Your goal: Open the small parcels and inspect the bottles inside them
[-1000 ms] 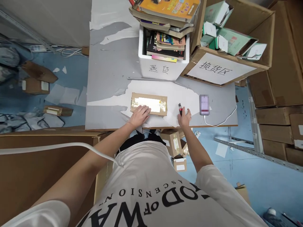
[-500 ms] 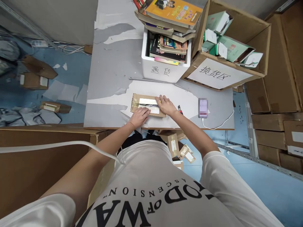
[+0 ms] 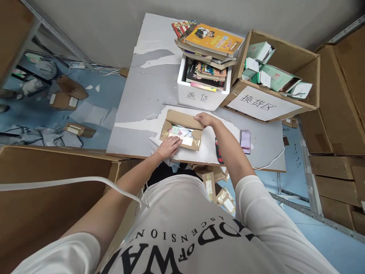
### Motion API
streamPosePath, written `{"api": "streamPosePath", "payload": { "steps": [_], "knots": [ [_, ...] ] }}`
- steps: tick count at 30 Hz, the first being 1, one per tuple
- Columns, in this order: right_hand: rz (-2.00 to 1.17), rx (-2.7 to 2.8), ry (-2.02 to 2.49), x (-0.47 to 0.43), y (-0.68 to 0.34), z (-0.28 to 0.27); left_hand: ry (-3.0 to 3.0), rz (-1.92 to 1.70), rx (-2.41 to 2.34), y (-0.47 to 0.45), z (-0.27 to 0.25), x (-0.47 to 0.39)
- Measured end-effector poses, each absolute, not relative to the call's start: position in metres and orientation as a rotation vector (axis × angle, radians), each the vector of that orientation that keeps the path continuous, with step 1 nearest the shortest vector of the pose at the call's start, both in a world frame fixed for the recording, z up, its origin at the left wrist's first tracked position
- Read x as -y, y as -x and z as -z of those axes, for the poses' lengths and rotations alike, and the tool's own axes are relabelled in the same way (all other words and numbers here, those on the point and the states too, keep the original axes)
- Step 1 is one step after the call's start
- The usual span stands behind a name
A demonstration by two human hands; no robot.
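A small cardboard box [image 3: 184, 121] lies on the white paper near the table's front edge, its top flaps parted. Inside it shows a partly hidden item [image 3: 181, 131] with white, pale green and pink areas. My right hand [image 3: 205, 119] is closed on the right end of the raised far flap. At the near side, my left hand [image 3: 171, 147] bends its fingers over the folded-out flap and holds it; the thumb is hidden. A red and black box cutter [image 3: 219, 152] rests beside my right forearm.
Behind the box stand a white bin [image 3: 202, 98] piled with books [image 3: 213, 40] and a large carton [image 3: 265, 108] holding green boxes. A phone [image 3: 245, 141] with a white cable [image 3: 270, 164] lies to the right. Large cardboard [image 3: 57, 163] rises at the table's front left.
The small cardboard box has gone from closed to opened, exposing its contents. My right hand has moved from its top to the raised far flap. The view has tilted upward.
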State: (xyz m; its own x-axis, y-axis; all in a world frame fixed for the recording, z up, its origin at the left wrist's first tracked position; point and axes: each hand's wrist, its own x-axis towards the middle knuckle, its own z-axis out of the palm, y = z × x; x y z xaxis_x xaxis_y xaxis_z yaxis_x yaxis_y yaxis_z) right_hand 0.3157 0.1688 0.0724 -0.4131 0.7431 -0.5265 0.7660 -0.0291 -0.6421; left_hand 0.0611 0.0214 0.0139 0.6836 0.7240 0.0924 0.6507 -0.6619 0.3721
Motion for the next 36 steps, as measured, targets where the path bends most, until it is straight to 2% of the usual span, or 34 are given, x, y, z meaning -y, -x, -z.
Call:
{"api": "streamPosePath", "payload": {
  "steps": [3, 8, 10, 12, 15, 17, 22, 26, 31, 36],
  "knots": [
    [1.323, -2.157, -1.861, -0.164, -0.317, -0.054, -2.565, -0.364, -1.12, -0.062, -0.014, -0.016],
    [0.7, -2.292, -2.299, -0.139, -0.307, -0.045, -2.583, -0.386, -1.123, -0.065, -0.02, -0.021],
    [0.406, -2.515, -2.259, -0.126, -0.303, -0.054, -2.592, -0.39, -1.095, -0.062, -0.025, -0.026],
    [0.213, -2.773, -1.99, -0.108, -0.3, -0.065, -2.596, -0.395, -1.088, -0.052, -0.032, -0.034],
    [0.279, -2.972, -1.416, -0.076, -0.295, -0.079, -2.584, -0.37, -1.141, -0.026, -0.041, -0.054],
    [0.381, -2.915, -1.261, -0.057, -0.29, -0.084, -2.563, -0.318, -1.169, -0.006, -0.044, -0.071],
    [0.452, -2.53, -1.579, -0.039, -0.272, -0.088, -2.491, -0.131, -1.094, 0.02, -0.036, -0.103],
    [0.433, -2.393, -1.749, -0.031, -0.26, -0.088, -2.487, -0.13, -1.131, 0.02, -0.032, -0.103],
    [0.389, -2.397, -1.741, -0.012, -0.251, -0.082, -2.537, -0.15, -1.117, 0.024, -0.029, -0.095],
    [0.217, -2.486, -1.694, -0.005, -0.253, -0.078, -2.594, -0.112, -1.096, 0.02, -0.034, -0.098]
  ]
}}
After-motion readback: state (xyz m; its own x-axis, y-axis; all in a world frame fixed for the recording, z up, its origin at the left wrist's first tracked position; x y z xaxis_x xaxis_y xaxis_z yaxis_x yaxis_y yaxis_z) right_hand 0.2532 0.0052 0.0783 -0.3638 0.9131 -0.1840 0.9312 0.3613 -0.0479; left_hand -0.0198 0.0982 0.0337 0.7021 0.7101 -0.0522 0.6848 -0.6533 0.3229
